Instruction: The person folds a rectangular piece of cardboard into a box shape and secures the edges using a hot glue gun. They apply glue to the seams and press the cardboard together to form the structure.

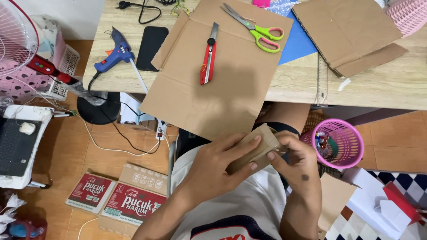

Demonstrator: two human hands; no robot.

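- A small folded cardboard piece (258, 146) sits in the person's lap area, below the edge of the surface (378, 84) and well clear of it, raised toward the camera, likely so both hands can work its folds.
- The left hand (218, 166) wraps over the piece from the left, fingers curled across its top face and thumb beneath: a closed grasp on the cardboard.
- The right hand (298, 160) pinches the piece's right end, fingers bent tight around the edge; it too is clasped on the cardboard, steadying that end.
- Just above the hands, a large flat cardboard sheet (222, 75) overhangs the front edge of the surface, probably stock kept within reach.
- On that sheet lie a red utility knife (208, 55) and green-handled scissors (255, 27), apart from each other.
- To the left on the surface rest a blue glue gun (116, 51) and a dark phone (151, 46); more cardboard (351, 33) lies to the right over a blue sheet (296, 44).
- A pink mesh basket (340, 144) stands on the floor just right of the hands.
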